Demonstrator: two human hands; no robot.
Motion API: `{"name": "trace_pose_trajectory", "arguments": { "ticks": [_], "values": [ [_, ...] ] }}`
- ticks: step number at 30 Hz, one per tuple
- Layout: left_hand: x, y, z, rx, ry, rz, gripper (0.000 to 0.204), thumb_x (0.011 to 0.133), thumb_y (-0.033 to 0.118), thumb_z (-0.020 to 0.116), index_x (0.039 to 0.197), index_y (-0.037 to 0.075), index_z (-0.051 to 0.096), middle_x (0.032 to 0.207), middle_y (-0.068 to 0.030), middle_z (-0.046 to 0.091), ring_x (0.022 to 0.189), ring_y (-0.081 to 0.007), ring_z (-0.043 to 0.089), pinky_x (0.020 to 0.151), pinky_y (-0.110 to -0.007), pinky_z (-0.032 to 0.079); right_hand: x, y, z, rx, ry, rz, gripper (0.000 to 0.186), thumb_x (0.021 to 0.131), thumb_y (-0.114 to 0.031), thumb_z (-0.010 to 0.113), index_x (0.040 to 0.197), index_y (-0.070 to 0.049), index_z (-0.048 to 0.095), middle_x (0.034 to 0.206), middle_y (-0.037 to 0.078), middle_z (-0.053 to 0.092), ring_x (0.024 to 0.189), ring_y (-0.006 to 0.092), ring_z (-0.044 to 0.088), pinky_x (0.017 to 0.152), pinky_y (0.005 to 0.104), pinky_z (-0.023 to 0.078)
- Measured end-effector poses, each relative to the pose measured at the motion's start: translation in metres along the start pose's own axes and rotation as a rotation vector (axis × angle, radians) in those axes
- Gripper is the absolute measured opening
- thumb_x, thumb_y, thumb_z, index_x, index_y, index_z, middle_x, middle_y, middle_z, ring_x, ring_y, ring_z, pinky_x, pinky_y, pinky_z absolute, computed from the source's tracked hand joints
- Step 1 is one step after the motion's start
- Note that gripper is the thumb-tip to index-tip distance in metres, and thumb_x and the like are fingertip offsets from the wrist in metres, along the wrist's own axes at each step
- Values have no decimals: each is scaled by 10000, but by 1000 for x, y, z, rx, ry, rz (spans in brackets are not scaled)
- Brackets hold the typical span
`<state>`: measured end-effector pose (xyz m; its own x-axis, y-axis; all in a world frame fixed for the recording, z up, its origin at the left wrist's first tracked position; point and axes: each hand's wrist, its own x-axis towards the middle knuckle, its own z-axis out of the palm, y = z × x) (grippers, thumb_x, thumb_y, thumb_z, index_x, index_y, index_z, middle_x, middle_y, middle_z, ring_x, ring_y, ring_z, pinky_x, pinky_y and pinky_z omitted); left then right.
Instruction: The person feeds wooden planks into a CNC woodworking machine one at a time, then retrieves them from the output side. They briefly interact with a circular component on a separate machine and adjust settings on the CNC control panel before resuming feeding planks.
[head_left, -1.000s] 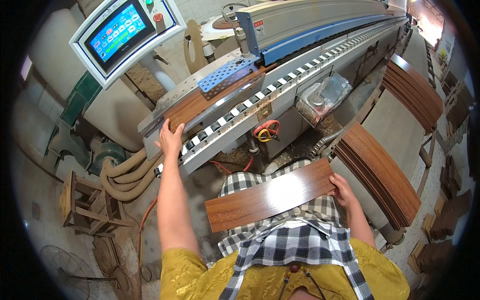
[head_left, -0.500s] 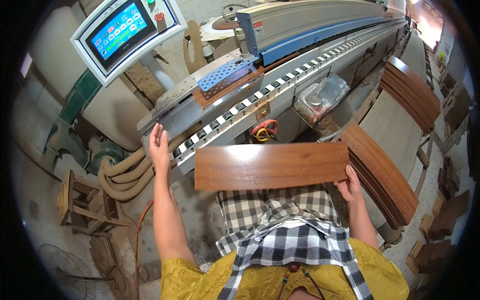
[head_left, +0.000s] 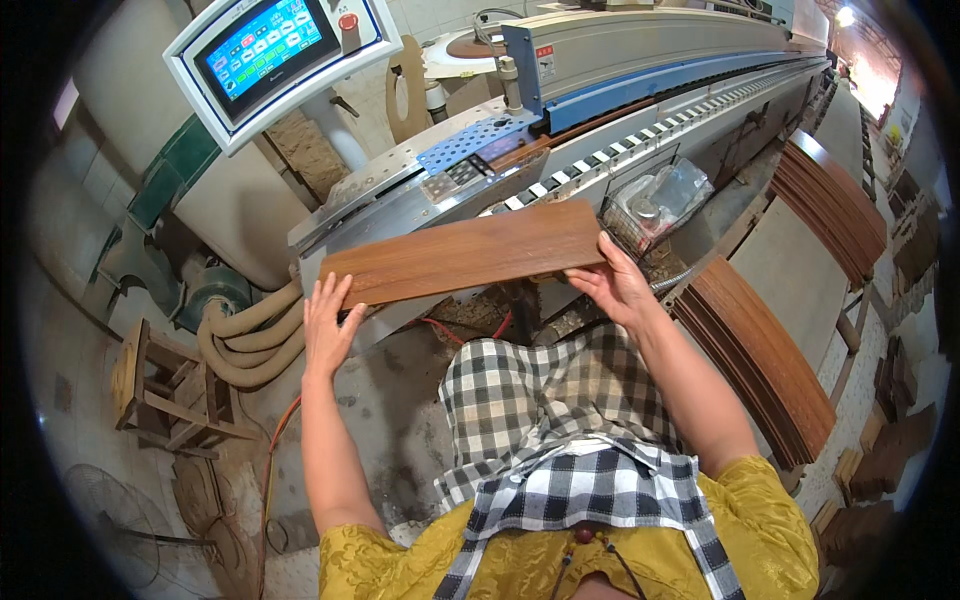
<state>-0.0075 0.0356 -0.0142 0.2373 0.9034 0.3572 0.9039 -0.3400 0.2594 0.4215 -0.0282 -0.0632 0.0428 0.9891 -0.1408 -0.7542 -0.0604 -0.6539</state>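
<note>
Work partway along

Long machine (head_left: pixel 670 60): brown wood shows by its blue perforated plate (head_left: pixel 470 146); one piece likely inside. Near stack (head_left: pixel 765 350) and far stack (head_left: pixel 830 205), at your right, presumably remain. Plank (head_left: pixel 470 250) is raised at the machine's near side, apparently not yet laid down. Your right hand (head_left: pixel 618 285) grasps its right end; your left hand (head_left: pixel 330 325) touches the other, fingers extended, unclenched.
</note>
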Motion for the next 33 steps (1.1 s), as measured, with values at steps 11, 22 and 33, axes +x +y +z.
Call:
{"name": "trace_pose_trajectory", "arguments": {
  "ticks": [11, 22, 33],
  "values": [
    [35, -30, 8, 56, 42, -324, 633, 831, 526, 546, 1324, 135, 476, 1437, -159, 334, 1349, -344, 249, 1087, -478, 192, -89, 19, -59, -1587, 117, -564, 628, 926, -419, 453, 1440, -126, 244, 1457, 166, 272, 1335, 330, 276, 1092, 398, 221],
    [66, -22, 21, 108, 110, -445, 666, 814, 560, 546, 1322, 135, 479, 1428, -164, 347, 1336, -339, 275, 1073, -426, 245, -159, -4, -95, -1732, 177, -347, 573, 877, -262, 542, 1380, -80, 334, 1463, 184, 238, 1341, 348, 253, 1088, 406, 254],
    [64, -34, 29, 49, 144, -426, 629, 825, 532, 545, 1311, 136, 492, 1434, -158, 338, 1349, -340, 246, 1087, -485, 186, -95, 33, -107, -1716, 423, -593, 586, 865, -173, 522, 1390, -41, 298, 1467, 187, 220, 1330, 381, 241, 1097, 452, 196]
  ]
}}
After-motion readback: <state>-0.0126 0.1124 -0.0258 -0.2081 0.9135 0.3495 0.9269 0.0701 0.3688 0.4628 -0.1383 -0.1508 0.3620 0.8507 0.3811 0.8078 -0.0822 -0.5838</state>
